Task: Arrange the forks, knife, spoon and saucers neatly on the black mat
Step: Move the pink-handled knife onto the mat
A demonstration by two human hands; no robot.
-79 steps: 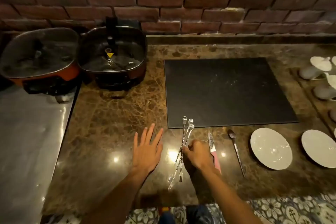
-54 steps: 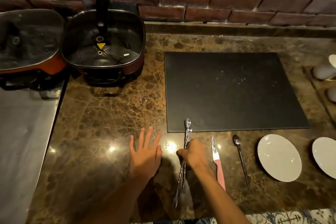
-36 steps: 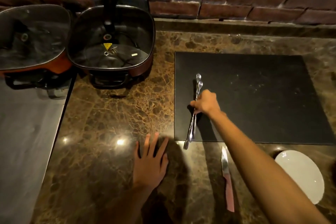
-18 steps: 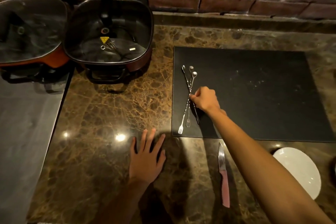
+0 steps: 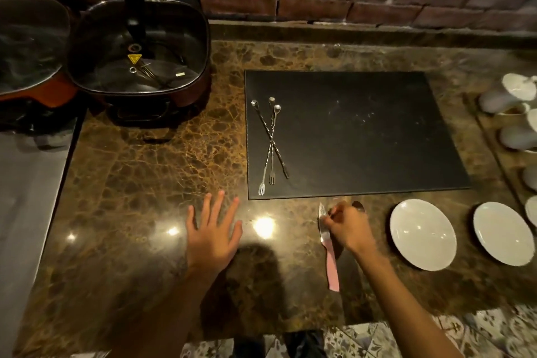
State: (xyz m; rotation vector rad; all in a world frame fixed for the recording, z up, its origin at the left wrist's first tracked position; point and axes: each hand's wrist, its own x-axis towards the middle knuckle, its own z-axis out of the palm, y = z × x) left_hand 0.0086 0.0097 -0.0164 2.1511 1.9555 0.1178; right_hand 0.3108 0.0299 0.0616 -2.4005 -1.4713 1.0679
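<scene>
head view
right hand (image 5: 347, 228): over the counter just near of the mat's near edge, between the knife and the spoon, knuckles up and fingers curled in; whether they already pinch anything i cannot tell
knife (image 5: 328, 245): flat on the stone, touching or just left of the right hand's fingertips; long axis runs near to far, blade tip far toward the mat, pink handle near
spoon (image 5: 359, 206): only its bowl shows, at the far right of the right hand; the shaft is hidden under the hand
nearer hand: the right one, by a wide margin
left hand (image 5: 213, 234): flat on the counter well left of the knife, fingers spread wide, holding nothing
forks (image 5: 271, 142): three, lying on the left part of the black mat (image 5: 377, 125), crossed over each other near their middles, tines near, round ends far; not yet tidy
saucers (image 5: 422, 234): two on the counter right of the right hand, off the mat, side by side but apart
step in hand: likely picking up the knife or the spoon, judging by where the fingers hover
what the move turns on: the knife already points at the mat, so it should need a lift and a short carry far, with little turning
</scene>
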